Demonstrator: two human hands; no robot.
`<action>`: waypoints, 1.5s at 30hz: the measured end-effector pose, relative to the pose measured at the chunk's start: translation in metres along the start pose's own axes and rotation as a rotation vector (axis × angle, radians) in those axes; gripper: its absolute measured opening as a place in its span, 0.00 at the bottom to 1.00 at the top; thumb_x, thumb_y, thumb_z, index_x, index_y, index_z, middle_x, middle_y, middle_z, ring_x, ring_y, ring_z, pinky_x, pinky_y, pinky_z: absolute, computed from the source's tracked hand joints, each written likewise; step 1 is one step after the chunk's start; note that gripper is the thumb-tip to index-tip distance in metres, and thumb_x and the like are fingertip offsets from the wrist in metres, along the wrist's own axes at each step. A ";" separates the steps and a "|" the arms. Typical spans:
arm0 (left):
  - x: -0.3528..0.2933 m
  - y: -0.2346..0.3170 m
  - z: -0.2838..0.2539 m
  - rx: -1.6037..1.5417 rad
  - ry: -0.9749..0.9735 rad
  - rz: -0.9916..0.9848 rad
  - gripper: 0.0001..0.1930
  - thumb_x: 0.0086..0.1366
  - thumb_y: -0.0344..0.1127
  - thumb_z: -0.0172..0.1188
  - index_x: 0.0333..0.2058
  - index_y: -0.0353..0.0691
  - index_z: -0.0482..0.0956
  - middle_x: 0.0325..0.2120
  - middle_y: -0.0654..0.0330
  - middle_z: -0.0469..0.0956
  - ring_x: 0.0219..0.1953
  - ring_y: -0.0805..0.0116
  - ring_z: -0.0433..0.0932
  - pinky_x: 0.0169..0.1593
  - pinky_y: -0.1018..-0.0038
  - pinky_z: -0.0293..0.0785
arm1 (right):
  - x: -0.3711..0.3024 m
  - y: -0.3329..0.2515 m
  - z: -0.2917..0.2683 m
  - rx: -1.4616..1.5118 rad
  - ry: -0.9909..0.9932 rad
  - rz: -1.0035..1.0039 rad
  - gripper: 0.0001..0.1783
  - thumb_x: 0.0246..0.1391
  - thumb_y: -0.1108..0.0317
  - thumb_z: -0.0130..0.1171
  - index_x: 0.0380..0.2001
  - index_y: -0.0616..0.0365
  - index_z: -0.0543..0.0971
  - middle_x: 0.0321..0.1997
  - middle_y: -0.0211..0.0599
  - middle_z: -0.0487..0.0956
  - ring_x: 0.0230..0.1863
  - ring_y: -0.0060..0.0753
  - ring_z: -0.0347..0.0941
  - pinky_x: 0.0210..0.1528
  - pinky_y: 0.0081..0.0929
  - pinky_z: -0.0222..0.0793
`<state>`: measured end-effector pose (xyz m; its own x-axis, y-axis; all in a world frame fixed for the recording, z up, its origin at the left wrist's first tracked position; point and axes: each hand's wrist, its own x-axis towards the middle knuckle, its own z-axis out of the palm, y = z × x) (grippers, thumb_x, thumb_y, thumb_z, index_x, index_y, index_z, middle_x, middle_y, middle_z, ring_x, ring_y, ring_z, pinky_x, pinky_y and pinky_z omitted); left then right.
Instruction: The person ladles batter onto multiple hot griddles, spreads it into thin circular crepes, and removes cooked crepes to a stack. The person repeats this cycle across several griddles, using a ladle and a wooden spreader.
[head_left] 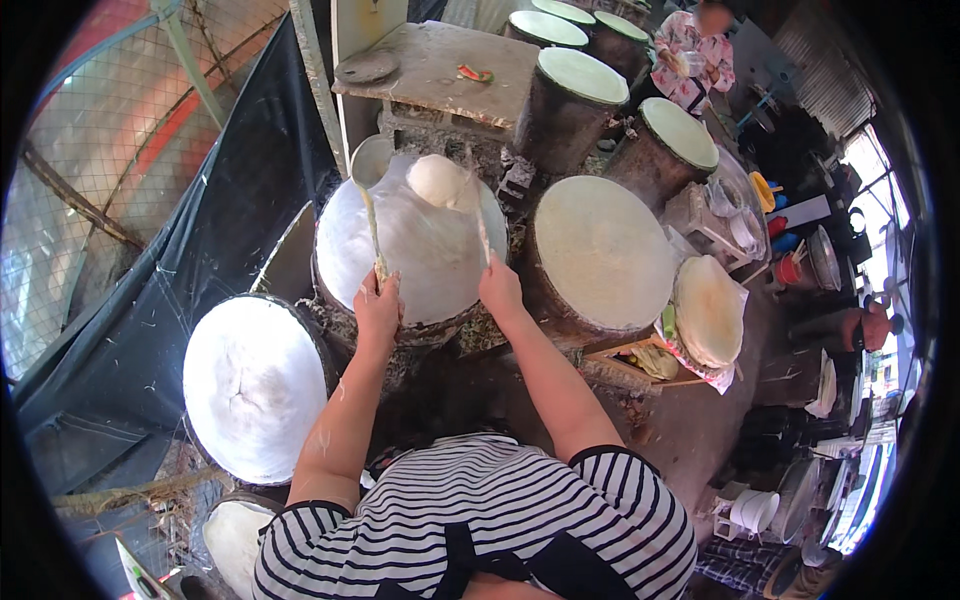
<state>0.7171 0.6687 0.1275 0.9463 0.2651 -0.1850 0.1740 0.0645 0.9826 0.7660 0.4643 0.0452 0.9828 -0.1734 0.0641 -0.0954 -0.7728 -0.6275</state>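
Observation:
In front of me is a round drum-shaped griddle [410, 260] with a whitish top. A pale round mound of what looks like batter [437, 180] lies toward its far side. Closed around the long handle of a ladle [371, 165] is my left hand [378, 312]; the round bowl is over the far left rim. My right hand [502, 290], at the griddle's right edge, grips a thin pale stick [482, 228] whose far end is blurred beside the mound. I cannot tell whether that end touches the griddle.
A white-topped drum griddle [255, 390] stands at my left, another [603, 255] at my right. Several more line the back right, beyond a stone slab [455, 70]. Stacked flatbreads [708, 310] sit right of the right griddle. Black sheeting [200, 230] hangs left. A person [692, 60] is far off.

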 end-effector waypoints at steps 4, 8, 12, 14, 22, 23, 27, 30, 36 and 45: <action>-0.004 -0.007 -0.005 -0.070 0.039 -0.008 0.10 0.61 0.35 0.54 0.38 0.34 0.72 0.12 0.68 0.63 0.08 0.79 0.60 0.10 0.81 0.55 | 0.001 -0.022 0.021 0.013 -0.116 0.014 0.21 0.52 0.68 0.46 0.50 0.60 0.69 0.33 0.58 0.76 0.38 0.61 0.72 0.41 0.50 0.68; -0.007 -0.006 -0.012 -0.077 0.042 -0.034 0.10 0.61 0.34 0.54 0.38 0.33 0.72 0.13 0.69 0.63 0.09 0.80 0.61 0.11 0.81 0.56 | -0.003 -0.041 0.022 0.052 -0.134 -0.092 0.22 0.52 0.69 0.45 0.52 0.60 0.67 0.36 0.57 0.77 0.39 0.59 0.73 0.42 0.50 0.68; -0.008 -0.011 -0.022 -0.078 0.041 -0.032 0.10 0.61 0.33 0.53 0.38 0.33 0.72 0.14 0.69 0.63 0.10 0.80 0.62 0.12 0.80 0.58 | -0.027 -0.040 0.001 -0.050 -0.128 0.063 0.23 0.53 0.69 0.44 0.54 0.61 0.66 0.35 0.56 0.76 0.38 0.58 0.73 0.41 0.49 0.68; -0.006 -0.016 -0.024 -0.075 0.024 -0.020 0.10 0.61 0.33 0.53 0.38 0.33 0.72 0.14 0.69 0.63 0.10 0.80 0.62 0.13 0.80 0.58 | -0.036 -0.032 0.007 -0.052 -0.087 0.062 0.23 0.53 0.69 0.44 0.53 0.61 0.66 0.34 0.55 0.76 0.37 0.58 0.74 0.40 0.49 0.68; -0.010 -0.009 -0.032 -0.055 0.054 -0.011 0.09 0.61 0.34 0.54 0.36 0.34 0.73 0.14 0.69 0.63 0.11 0.79 0.62 0.15 0.80 0.58 | -0.032 -0.067 0.026 -0.103 -0.148 -0.036 0.19 0.53 0.69 0.43 0.49 0.62 0.68 0.34 0.55 0.75 0.36 0.58 0.73 0.39 0.50 0.68; -0.010 -0.007 -0.035 -0.052 0.060 -0.014 0.09 0.61 0.34 0.54 0.35 0.34 0.73 0.14 0.69 0.63 0.12 0.79 0.63 0.15 0.81 0.58 | -0.026 -0.067 0.019 -0.110 -0.143 0.001 0.19 0.54 0.69 0.43 0.49 0.62 0.68 0.34 0.55 0.75 0.37 0.58 0.73 0.39 0.50 0.68; -0.020 -0.006 -0.036 -0.015 0.120 0.014 0.08 0.61 0.34 0.55 0.34 0.34 0.73 0.14 0.69 0.63 0.13 0.80 0.63 0.16 0.81 0.59 | 0.009 -0.038 0.016 -0.088 -0.041 -0.042 0.20 0.53 0.70 0.45 0.50 0.64 0.68 0.34 0.57 0.76 0.36 0.58 0.74 0.38 0.49 0.68; -0.023 -0.008 -0.038 0.010 0.138 0.019 0.09 0.61 0.34 0.54 0.35 0.33 0.73 0.14 0.68 0.64 0.12 0.80 0.62 0.16 0.80 0.59 | 0.006 -0.049 0.036 -0.143 -0.138 -0.106 0.20 0.53 0.70 0.44 0.49 0.64 0.68 0.34 0.56 0.77 0.36 0.58 0.74 0.39 0.50 0.68; -0.027 -0.011 -0.041 -0.073 0.186 0.004 0.09 0.61 0.33 0.54 0.35 0.33 0.73 0.14 0.68 0.64 0.11 0.79 0.62 0.15 0.80 0.59 | 0.011 -0.051 0.028 -0.043 -0.155 -0.161 0.19 0.52 0.71 0.46 0.49 0.62 0.70 0.32 0.55 0.77 0.35 0.58 0.74 0.39 0.50 0.68; -0.042 -0.008 -0.042 0.052 0.220 -0.013 0.09 0.61 0.36 0.55 0.31 0.35 0.73 0.15 0.68 0.65 0.13 0.79 0.63 0.16 0.80 0.58 | 0.015 -0.056 0.036 -0.081 -0.237 -0.269 0.18 0.51 0.70 0.46 0.47 0.60 0.71 0.34 0.56 0.76 0.37 0.60 0.72 0.39 0.49 0.67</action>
<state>0.6646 0.6976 0.1268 0.8626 0.4686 -0.1908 0.2052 0.0208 0.9785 0.7915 0.5266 0.0532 0.9829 0.1817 0.0311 0.1688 -0.8190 -0.5484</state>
